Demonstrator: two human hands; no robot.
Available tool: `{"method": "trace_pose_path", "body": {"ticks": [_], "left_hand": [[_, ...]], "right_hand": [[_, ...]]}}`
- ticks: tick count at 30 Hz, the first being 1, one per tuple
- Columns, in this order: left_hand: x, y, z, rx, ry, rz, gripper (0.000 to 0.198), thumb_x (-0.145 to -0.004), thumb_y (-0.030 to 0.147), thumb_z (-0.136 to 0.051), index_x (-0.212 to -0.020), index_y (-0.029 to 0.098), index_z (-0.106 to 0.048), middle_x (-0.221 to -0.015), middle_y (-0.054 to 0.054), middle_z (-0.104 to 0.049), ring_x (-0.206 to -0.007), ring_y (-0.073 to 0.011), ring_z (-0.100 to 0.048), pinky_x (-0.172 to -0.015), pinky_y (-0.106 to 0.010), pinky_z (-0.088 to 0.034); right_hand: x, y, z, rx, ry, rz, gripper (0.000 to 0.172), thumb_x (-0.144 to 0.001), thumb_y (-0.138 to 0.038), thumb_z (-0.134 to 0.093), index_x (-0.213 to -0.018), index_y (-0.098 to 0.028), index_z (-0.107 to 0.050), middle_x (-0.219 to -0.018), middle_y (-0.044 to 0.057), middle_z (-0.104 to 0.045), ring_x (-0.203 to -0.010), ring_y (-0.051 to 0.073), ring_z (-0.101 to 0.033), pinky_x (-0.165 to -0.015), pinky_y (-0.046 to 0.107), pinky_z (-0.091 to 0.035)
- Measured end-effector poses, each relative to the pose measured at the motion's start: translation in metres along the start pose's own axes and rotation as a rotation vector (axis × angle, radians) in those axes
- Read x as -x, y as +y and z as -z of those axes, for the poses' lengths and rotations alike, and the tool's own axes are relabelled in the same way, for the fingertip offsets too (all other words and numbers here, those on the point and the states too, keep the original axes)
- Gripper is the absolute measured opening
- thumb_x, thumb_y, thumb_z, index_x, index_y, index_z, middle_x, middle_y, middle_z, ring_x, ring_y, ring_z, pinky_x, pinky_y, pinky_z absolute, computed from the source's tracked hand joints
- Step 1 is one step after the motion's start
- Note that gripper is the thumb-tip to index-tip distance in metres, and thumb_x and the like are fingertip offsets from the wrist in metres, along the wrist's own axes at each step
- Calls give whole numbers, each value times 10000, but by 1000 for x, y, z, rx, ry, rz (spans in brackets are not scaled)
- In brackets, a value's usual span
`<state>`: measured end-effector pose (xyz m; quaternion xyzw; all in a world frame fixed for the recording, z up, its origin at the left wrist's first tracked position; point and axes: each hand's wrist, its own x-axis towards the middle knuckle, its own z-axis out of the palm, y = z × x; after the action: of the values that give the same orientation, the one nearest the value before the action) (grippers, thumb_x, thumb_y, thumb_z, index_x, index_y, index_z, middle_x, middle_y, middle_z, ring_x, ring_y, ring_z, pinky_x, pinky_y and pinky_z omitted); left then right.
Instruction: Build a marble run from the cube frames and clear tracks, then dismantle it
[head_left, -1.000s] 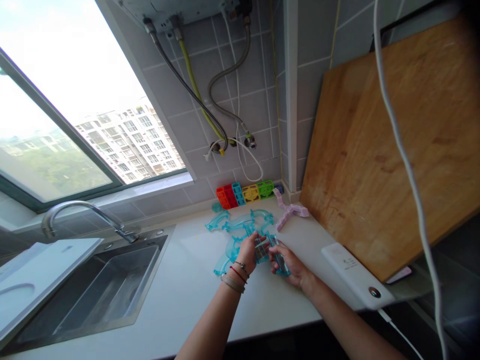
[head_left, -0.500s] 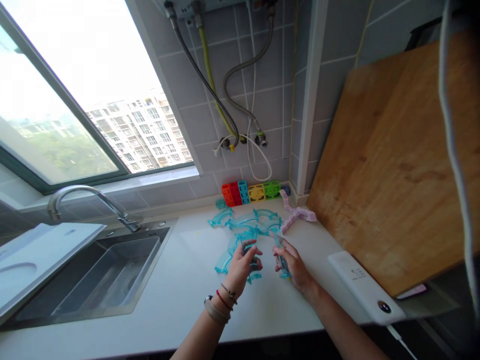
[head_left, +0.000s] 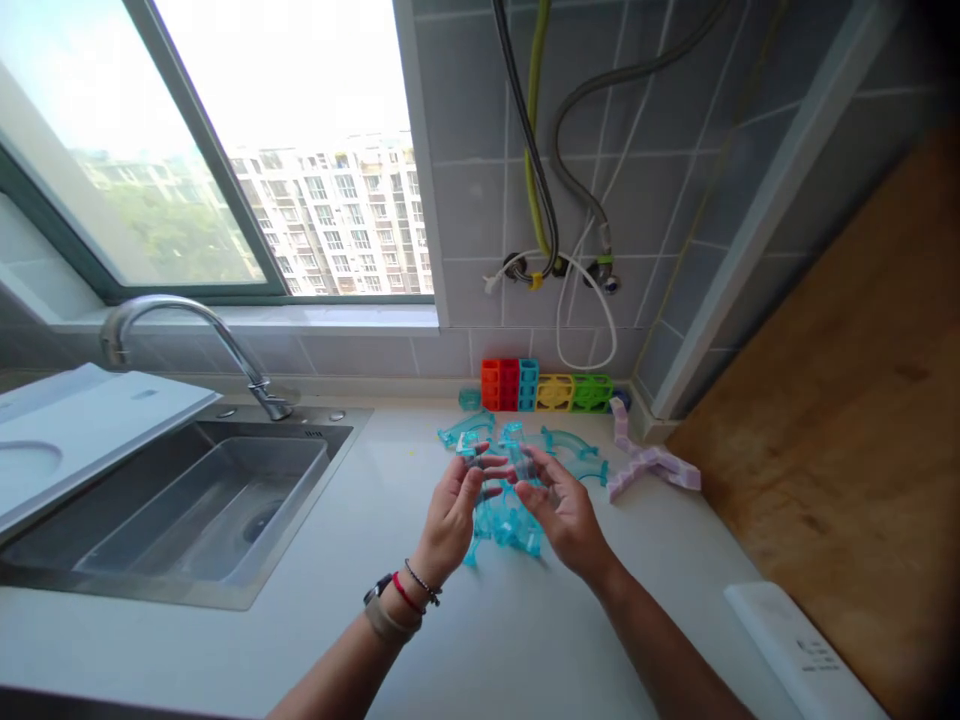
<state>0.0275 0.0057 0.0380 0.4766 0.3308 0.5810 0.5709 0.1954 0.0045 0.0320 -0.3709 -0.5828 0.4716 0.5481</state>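
My left hand (head_left: 448, 515) is closed on a small translucent teal plastic piece (head_left: 469, 446), its fingers partly hiding it. Just to the right, my right hand (head_left: 568, 518) grips another translucent teal plastic piece (head_left: 519, 458) between thumb and fingers. The two pieces are held close together above the counter; whether they touch I cannot tell. Below and behind the hands lie several more teal pieces, among them a cluster (head_left: 511, 528) and a curved track piece (head_left: 571, 442). A lilac branching plastic piece (head_left: 652, 465) rests to the right.
A row of coloured plastic blocks (head_left: 553, 391) stands against the tiled wall. On the left is a sink (head_left: 232, 590) with a faucet (head_left: 225, 335) and a white board (head_left: 90, 430). A wooden board (head_left: 840, 400) leans at right, beside a white power strip-like device (head_left: 802, 645).
Both hands have come closer together and are raised over the teal pieces. The right hand has moved left with its piece. The view has turned and shifted toward the counter.
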Motion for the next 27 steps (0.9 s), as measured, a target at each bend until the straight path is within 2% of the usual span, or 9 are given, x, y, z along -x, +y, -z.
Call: {"method": "trace_pose_path", "body": {"ticks": [2, 5, 13, 18, 22, 27], "left_hand": [[3, -9, 8, 3, -7, -28, 425, -948, 447, -597, -1302, 214, -565, -1232, -114, -654, -1128, -246, -639, -991, -404, -498], [14, -18, 16, -5, -58, -28, 427, -961, 411, -584, -1344, 225, -552, -1288, -110, -647, -1195, -266, -612, -1057, -424, -457], [28, -8, 20, -140, -190, -11, 474, -969, 401, -564, -1402, 211, -524, -1380, -135, -593, -1219, -312, -588, -1039, -423, -471], [29, -11, 21, -154, -207, -15, 471, -975, 413, -547, -1401, 214, -516, -1400, -143, -574, -1199, -309, -601, -1032, -430, -477], [29, -15, 22, -132, -216, -27, 453, -982, 404, -536, -1388, 205, -531, -1392, -139, -585, -1257, -323, -572, -1074, -438, -450], [29, -16, 22, -93, -232, -41, 478, -968, 409, -562, -1395, 199, -514, -1418, -151, -557, -1299, -342, -536, -1085, -458, -446]], "right_hand": [[3, 9, -5, 13, -38, -21, 487, -888, -422, -696, -1336, -276, -572, -1269, 91, -656, -1164, 268, -633, -982, 430, -526], [17, 21, -9, 44, -56, -68, 469, -875, -397, -722, -1314, -298, -588, -1365, 94, -620, -1247, 289, -599, -1049, 479, -488], [34, 29, -11, 22, -111, -104, 494, -912, -330, -688, -1381, -343, -534, -1458, 83, -552, -1303, 303, -561, -1086, 492, -461], [36, 31, -8, 32, -129, -86, 530, -917, -312, -684, -1411, -390, -508, -1462, 53, -553, -1319, 288, -549, -1082, 457, -472], [35, 29, -9, 35, -164, -90, 518, -919, -308, -680, -1407, -376, -521, -1436, 60, -572, -1287, 290, -576, -1088, 470, -465], [36, 30, -11, -11, -141, -73, 509, -903, -297, -701, -1382, -367, -544, -1404, 69, -591, -1237, 292, -611, -1051, 478, -499]]}}
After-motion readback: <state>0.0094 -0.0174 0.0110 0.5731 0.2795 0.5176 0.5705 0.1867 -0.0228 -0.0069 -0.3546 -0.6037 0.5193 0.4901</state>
